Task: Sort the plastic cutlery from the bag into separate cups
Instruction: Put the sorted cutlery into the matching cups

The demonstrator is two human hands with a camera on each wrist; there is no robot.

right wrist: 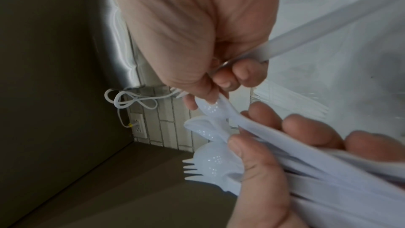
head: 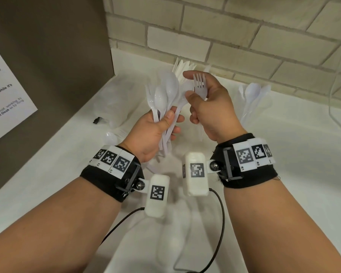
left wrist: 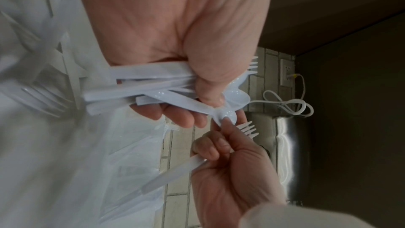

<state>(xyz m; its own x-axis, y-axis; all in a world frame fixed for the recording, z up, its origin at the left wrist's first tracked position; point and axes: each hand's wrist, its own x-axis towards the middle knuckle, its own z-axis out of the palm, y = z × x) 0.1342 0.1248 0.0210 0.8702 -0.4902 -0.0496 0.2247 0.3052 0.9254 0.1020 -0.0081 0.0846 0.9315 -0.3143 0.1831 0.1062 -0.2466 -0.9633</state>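
My left hand (head: 172, 120) grips a bundle of white plastic cutlery (head: 165, 95), spoons and forks mixed, heads up; the same bundle (left wrist: 142, 89) fills the left wrist view. My right hand (head: 186, 85) holds a fork (head: 199, 85) against its palm, the fork handle (right wrist: 306, 41) under the curled fingers. Its thumb and forefinger pinch the bowl of a spoon (right wrist: 210, 108) at the bundle's edge. A clear cup of knives (head: 183, 66) stands behind the hands by the wall. A clear cup of spoons (head: 254, 95) stands to the right. The clear bag (head: 114, 107) lies to the left.
A loose spoon (head: 111, 136) lies on the white counter (head: 283, 154) beside the bag. A dark panel with a paper sign (head: 8, 85) closes the left side, a brick wall (head: 244, 46) the back. A white cable (head: 335, 107) hangs at the right.
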